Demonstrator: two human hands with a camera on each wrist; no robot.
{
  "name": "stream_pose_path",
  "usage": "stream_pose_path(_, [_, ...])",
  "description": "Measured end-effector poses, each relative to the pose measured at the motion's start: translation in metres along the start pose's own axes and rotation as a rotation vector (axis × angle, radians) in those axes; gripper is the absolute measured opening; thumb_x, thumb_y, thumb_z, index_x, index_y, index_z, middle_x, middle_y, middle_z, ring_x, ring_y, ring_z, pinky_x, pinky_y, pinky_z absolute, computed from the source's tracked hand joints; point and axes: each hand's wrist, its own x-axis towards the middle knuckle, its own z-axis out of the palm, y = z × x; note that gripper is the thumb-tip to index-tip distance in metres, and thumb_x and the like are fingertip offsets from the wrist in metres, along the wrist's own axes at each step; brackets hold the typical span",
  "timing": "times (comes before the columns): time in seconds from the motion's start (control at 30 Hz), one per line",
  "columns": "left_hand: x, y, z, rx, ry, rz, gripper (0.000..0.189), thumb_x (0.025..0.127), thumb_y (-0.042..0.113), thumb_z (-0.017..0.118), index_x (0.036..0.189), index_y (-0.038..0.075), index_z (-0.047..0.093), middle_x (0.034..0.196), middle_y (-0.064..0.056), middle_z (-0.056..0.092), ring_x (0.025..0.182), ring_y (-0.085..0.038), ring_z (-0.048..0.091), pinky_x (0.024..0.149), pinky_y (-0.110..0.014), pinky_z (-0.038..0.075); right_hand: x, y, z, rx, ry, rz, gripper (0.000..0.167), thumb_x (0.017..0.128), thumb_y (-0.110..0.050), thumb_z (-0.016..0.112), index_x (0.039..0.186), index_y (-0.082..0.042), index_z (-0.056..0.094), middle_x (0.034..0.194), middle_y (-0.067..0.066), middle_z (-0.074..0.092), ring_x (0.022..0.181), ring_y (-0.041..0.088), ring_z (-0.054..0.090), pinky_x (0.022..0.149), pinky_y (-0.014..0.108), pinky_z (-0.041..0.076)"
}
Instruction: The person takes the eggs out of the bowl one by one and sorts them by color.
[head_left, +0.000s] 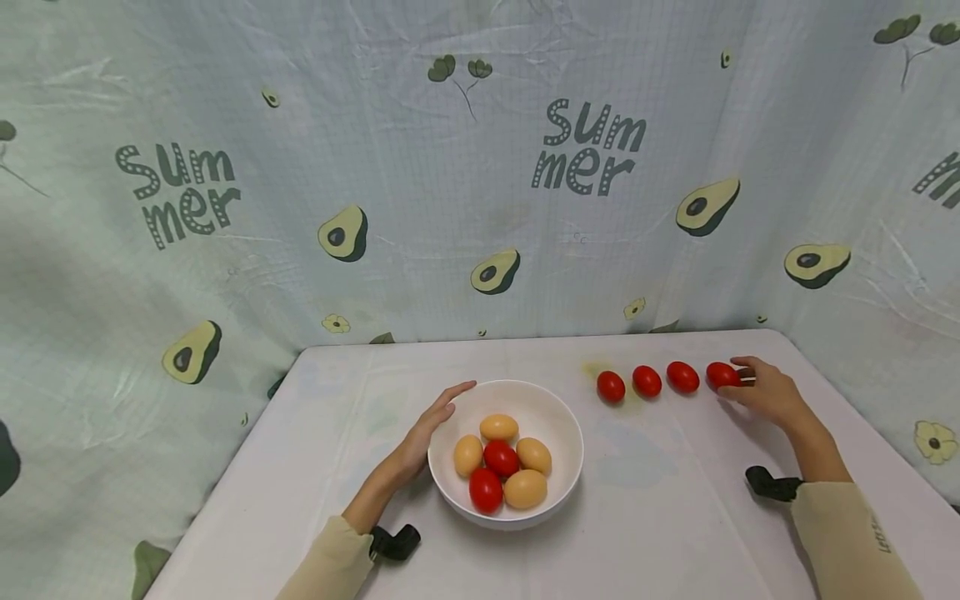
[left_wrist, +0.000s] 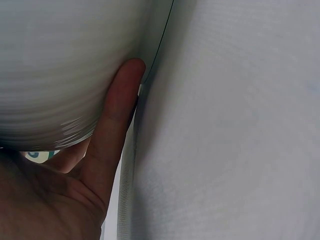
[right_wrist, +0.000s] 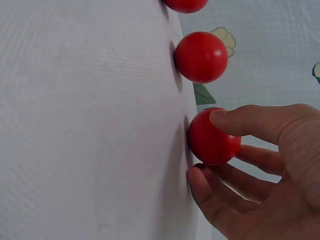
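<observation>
A white bowl (head_left: 566, 467) holds several tan eggs (head_left: 526, 489) and two red eggs (head_left: 486, 490). Against its left side lies my left hand (head_left: 420, 437), fingers stretched along the outer wall and rim. The left wrist view shows one straight finger (left_wrist: 117, 107) touching the bowl's curved side (left_wrist: 55, 65). At the far right, my right hand (head_left: 768, 393) pinches the end red egg (head_left: 722, 375) of a row. In the right wrist view the thumb lies on top of this red egg (right_wrist: 212, 140), with the other fingers curled around its far and lower sides.
Several more red eggs stand in the row to the left of my right hand, among them one (head_left: 682, 377) close beside the held one. A white-covered table (head_left: 645, 533) carries everything. Behind it hangs a pale cloth (head_left: 420, 167) printed with avocados.
</observation>
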Motion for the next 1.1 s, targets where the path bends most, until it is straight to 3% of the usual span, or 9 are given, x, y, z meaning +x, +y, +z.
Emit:
stream_pose_path(0.23, [-0.001, 0.002, 0.0, -0.002, 0.006, -0.002, 0.054, 0.111, 0.032, 0.022, 0.162, 0.021, 0.032, 0.172, -0.005, 0.024, 0.161, -0.031, 0.017, 0.131, -0.057, 0.009, -0.004, -0.006, -0.012, -0.029, -0.008, -0.011, 0.082, 0.096, -0.026, 0.068, 0.153, 0.014, 0.024, 0.144, 0.045, 0.037, 0.127, 0.06, 0.043, 0.098, 0.066, 0.052])
stream_pose_path(0.47, [0.001, 0.0, 0.001, 0.007, -0.003, 0.013, 0.054, 0.111, 0.033, 0.022, 0.162, 0.019, 0.032, 0.173, -0.007, 0.022, 0.161, -0.033, 0.015, 0.131, -0.06, 0.006, -0.009, -0.019, -0.023, -0.101, 0.062, -0.09, 0.078, 0.095, -0.025, 0.069, 0.151, 0.013, 0.03, 0.142, 0.043, 0.042, 0.128, 0.06, 0.042, 0.097, 0.069, 0.051])
stream_pose_path(0.67, [0.002, 0.0, 0.0, 0.0, -0.006, 0.021, 0.055, 0.111, 0.033, 0.022, 0.163, 0.018, 0.031, 0.173, -0.008, 0.022, 0.161, -0.034, 0.014, 0.131, -0.06, 0.006, -0.018, -0.051, -0.027, -0.132, 0.122, -0.178, 0.074, 0.094, -0.023, 0.072, 0.149, 0.01, 0.036, 0.143, 0.04, 0.045, 0.128, 0.059, 0.044, 0.091, 0.067, 0.055])
stream_pose_path(1.1, [0.001, 0.001, 0.0, 0.0, 0.001, 0.009, 0.054, 0.111, 0.032, 0.022, 0.162, 0.019, 0.032, 0.172, -0.007, 0.024, 0.161, -0.033, 0.017, 0.131, -0.059, 0.008, -0.043, -0.119, -0.02, -0.098, 0.133, -0.352, 0.071, 0.097, -0.025, 0.071, 0.155, 0.001, 0.038, 0.146, 0.033, 0.049, 0.125, 0.052, 0.053, 0.091, 0.063, 0.058])
